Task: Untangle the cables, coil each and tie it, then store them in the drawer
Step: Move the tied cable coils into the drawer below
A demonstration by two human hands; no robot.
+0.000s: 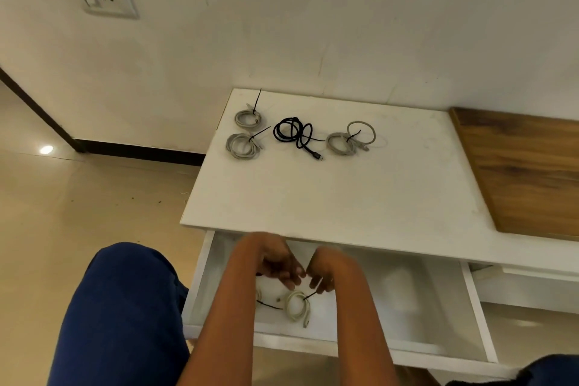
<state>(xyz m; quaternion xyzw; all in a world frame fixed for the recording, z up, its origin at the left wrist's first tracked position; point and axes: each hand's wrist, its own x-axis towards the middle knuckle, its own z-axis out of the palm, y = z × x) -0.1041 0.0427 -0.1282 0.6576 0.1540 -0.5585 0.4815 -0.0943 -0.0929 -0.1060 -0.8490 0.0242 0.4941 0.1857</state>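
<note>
White desk, drawer pulled open below. On top: black cable loosely coiled, three grey tied coils. In drawer: grey coil with black tie. Left hand fingers curled, blurred, grip unclear; right hand pinching tie end

black cable, grey coils — white drawer, wood-grain board
</note>
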